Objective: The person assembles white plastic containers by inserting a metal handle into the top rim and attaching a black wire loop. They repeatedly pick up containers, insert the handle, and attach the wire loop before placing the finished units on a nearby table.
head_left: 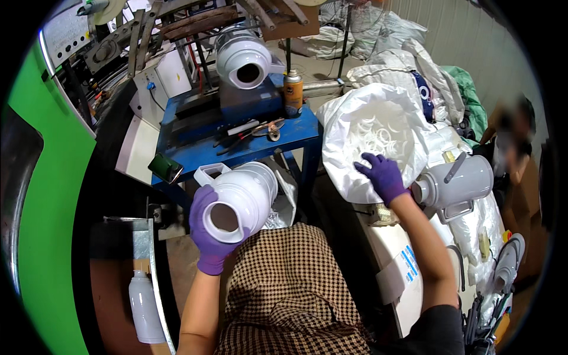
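Note:
My left hand (214,232), in a purple glove, is wrapped around the collar of a pale grey plastic jug body (244,193). The jug lies tilted above my lap, its round opening turned toward me and its handle on the left. My right hand (381,176), also gloved in purple, reaches over the near edge of an open white sack (337,142). Its fingers are spread, and nothing shows between them. Inside the sack lie many white plastic rings (377,135), just beyond the fingertips.
On the blue bench (207,142) ahead are a second jug body (242,57), an orange spray can (293,93) and hand tools (251,131). Another jug (458,182) lies right of the sack. A jug (146,307) stands at lower left. A person (513,139) is at far right.

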The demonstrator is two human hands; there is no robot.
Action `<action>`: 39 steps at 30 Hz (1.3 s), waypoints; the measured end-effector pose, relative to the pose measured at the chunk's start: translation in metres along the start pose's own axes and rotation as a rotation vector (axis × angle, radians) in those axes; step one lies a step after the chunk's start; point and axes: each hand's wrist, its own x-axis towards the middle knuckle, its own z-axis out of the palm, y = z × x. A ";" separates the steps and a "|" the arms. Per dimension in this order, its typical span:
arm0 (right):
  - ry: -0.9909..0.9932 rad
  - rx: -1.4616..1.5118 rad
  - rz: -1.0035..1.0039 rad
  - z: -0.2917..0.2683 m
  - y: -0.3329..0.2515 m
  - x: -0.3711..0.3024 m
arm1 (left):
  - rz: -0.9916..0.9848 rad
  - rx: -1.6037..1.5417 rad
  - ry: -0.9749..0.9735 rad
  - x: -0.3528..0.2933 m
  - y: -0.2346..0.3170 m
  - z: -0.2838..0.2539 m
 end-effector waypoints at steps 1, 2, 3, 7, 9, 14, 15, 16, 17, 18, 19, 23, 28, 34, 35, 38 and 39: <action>-0.125 -0.033 -0.017 0.022 0.017 -0.001 | -0.043 -0.018 0.003 -0.004 0.000 -0.008; -0.163 -0.054 -0.021 0.036 0.025 0.000 | -0.060 0.053 -0.003 -0.009 0.001 -0.021; -0.201 -0.063 -0.047 0.048 0.038 -0.001 | -0.086 0.052 -0.005 -0.016 0.000 -0.031; 0.130 -0.024 -0.099 0.066 0.056 -0.003 | -0.167 0.093 0.049 -0.049 0.019 -0.089; 0.226 -0.023 0.096 0.082 0.055 -0.006 | -0.215 0.159 0.028 -0.063 0.033 -0.109; -0.086 0.026 0.402 0.022 0.016 0.001 | -0.138 0.245 -0.173 -0.083 0.039 -0.119; 0.096 0.150 0.308 0.008 0.003 0.001 | -0.117 0.293 -0.215 -0.080 0.044 -0.115; 0.276 0.286 0.211 -0.003 -0.014 0.001 | -0.097 0.350 -0.261 -0.075 0.050 -0.109; 0.407 0.474 0.136 -0.025 -0.039 0.006 | -0.104 0.341 -0.268 -0.073 0.052 -0.103; 0.510 0.691 0.148 -0.040 -0.073 0.012 | -0.063 0.370 -0.261 -0.071 0.051 -0.099; 0.485 0.855 0.182 -0.065 -0.106 0.015 | -0.049 0.342 -0.236 -0.068 0.053 -0.094; 0.237 1.601 0.159 -0.133 -0.213 -0.001 | -0.010 0.256 -0.263 -0.055 0.050 -0.075; -0.013 1.735 -0.318 -0.149 -0.269 0.012 | -0.030 0.183 -0.315 -0.053 0.049 -0.072; 0.025 1.381 -0.104 -0.141 -0.293 0.010 | -0.041 0.223 -0.429 -0.065 0.051 -0.063; -0.026 1.296 -0.071 -0.148 -0.294 0.011 | -0.018 0.222 -0.387 -0.066 0.054 -0.058; -0.029 1.198 -0.032 -0.144 -0.302 0.011 | -0.027 0.203 -0.390 -0.065 0.056 -0.052; -0.048 1.178 -0.045 -0.145 -0.301 0.009 | -0.042 0.210 -0.401 -0.065 0.056 -0.051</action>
